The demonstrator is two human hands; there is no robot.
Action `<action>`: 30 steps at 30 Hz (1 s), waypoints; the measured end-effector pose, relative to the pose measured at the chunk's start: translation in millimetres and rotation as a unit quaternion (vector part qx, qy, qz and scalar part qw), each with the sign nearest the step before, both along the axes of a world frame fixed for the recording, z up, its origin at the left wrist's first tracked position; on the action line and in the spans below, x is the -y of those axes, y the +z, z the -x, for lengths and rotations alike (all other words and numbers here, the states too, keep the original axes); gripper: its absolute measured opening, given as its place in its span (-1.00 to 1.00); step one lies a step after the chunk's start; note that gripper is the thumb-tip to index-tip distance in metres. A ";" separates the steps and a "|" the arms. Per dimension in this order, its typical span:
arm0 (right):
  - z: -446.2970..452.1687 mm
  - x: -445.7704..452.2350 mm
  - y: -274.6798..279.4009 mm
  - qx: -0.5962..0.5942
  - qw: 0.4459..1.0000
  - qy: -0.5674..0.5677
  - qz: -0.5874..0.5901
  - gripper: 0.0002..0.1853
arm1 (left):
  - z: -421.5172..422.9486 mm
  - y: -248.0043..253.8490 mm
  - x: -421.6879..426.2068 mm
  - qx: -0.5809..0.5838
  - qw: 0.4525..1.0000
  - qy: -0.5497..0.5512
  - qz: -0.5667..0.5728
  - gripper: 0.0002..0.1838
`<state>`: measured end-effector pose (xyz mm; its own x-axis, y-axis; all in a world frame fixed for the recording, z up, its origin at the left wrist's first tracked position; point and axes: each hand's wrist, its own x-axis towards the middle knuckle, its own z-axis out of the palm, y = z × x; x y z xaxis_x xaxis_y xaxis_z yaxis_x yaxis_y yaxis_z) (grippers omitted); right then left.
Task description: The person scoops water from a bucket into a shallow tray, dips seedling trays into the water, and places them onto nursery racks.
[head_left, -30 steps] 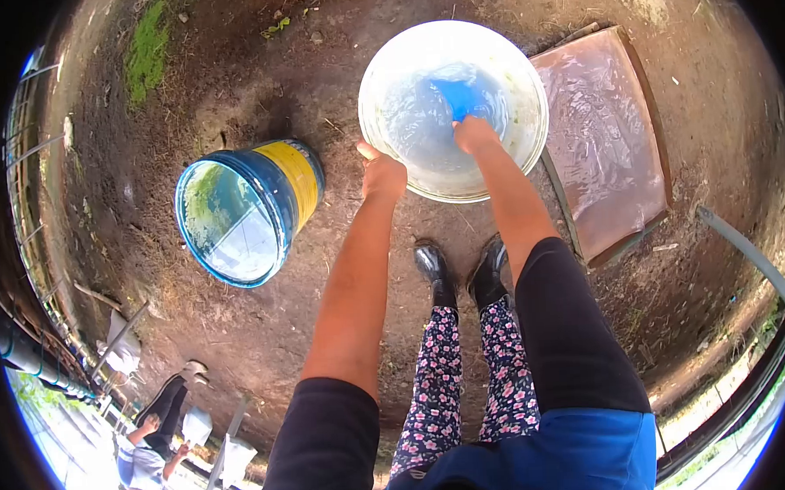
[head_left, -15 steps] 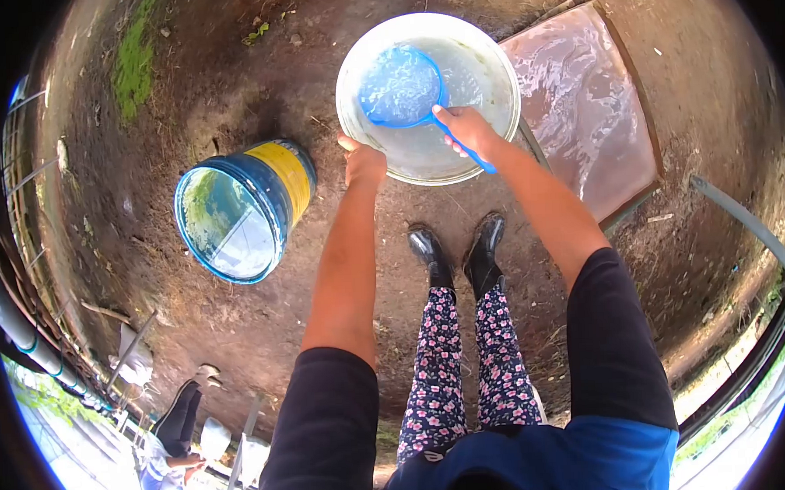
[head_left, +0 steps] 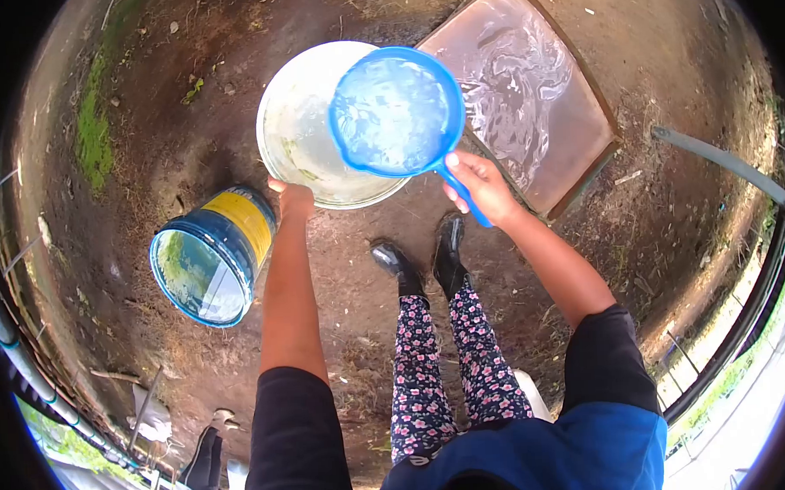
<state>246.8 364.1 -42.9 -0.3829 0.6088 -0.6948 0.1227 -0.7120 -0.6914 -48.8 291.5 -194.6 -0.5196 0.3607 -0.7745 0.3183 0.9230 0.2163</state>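
A round blue dipper full of clear water is held level by its handle in my right hand, closed round it. It overlaps the right part of a large white tub that has some water in it. My left hand is closed on the tub's near left rim. To the right of the tub lies a shallow framed tray with rippling, brownish-pink water on it.
A blue bucket with a yellow band stands at the left, filled with water. My black boots are on the dirt ground. Another person is at the lower left. A curved grey pipe is at the right.
The dipper has come up out of the tub full of water and moved right, towards the tray. My left hand still holds the rim. The view has shifted right.
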 end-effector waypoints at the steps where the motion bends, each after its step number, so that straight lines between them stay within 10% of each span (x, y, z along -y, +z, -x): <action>1: -15.3 0.6 6.2 0.009 1.000 -0.013 -0.012 -0.63 | -2.6 -0.6 -1.1 0.004 1.000 0.001 0.017 -0.24; 9: -148.5 10.4 -33.6 0.174 0.977 -0.126 -0.022 -0.62 | 38.0 -88.1 35.3 -0.029 0.990 -0.133 0.045 -0.25; 14: -205.8 7.7 -92.7 0.328 0.930 -0.154 0.054 -0.60 | -1.5 4.6 0.5 -0.034 0.999 -0.016 -0.026 -0.28; 24: -260.0 29.0 -137.7 0.496 0.846 -0.104 0.165 -0.76 | -7.7 21.0 -7.5 -0.023 0.998 0.048 -0.015 -0.25; 27: -302.6 61.5 -191.4 0.567 0.805 0.078 0.154 -0.65 | -22.3 39.7 -3.4 -0.028 0.991 0.099 -0.084 -0.22; 30: -291.3 74.9 -178.4 0.618 0.761 -0.091 0.175 -0.54 | -42.4 38.9 20.2 -0.154 0.974 0.006 -0.169 -0.17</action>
<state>538.1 289.1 -221.3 0.7630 0.2683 -0.5880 0.4028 -0.9089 0.1079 -6.4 271.3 -155.7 -0.7138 0.5607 -0.4197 0.4053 0.8194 0.4053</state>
